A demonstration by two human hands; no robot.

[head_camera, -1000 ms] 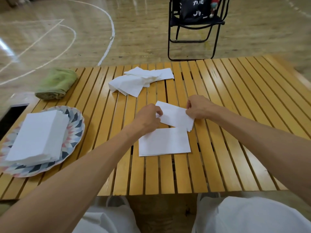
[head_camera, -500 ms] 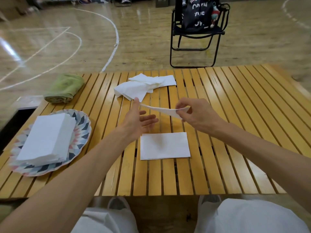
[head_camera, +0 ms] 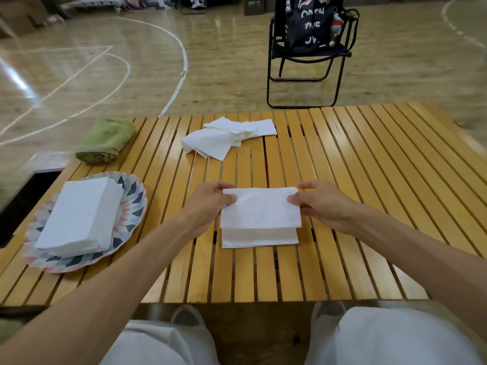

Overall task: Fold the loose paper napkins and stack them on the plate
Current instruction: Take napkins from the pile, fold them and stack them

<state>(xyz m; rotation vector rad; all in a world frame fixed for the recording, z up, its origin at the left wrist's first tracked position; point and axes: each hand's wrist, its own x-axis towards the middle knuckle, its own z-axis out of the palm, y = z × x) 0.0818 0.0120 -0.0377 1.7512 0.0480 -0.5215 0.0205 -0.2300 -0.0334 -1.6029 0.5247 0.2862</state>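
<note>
1. Our left hand [head_camera: 210, 204] pinches the left edge of a folded napkin [head_camera: 261, 208]; our right hand [head_camera: 320, 204] pinches its right edge.
2. It sits over a second napkin [head_camera: 259, 237], whose near edge shows.
3. The plate [head_camera: 133, 204] with the stack [head_camera: 79, 216] lies left; loose napkins [head_camera: 224, 139] lie beyond.
4. Bare table [head_camera: 369, 180] stretches right.

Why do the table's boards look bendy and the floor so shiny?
Head view: the wide lens spreads the table slats like a fan; ceiling light glares off the polished floor; the left edge by the plate smears; the held napkin stays sharp.
</note>
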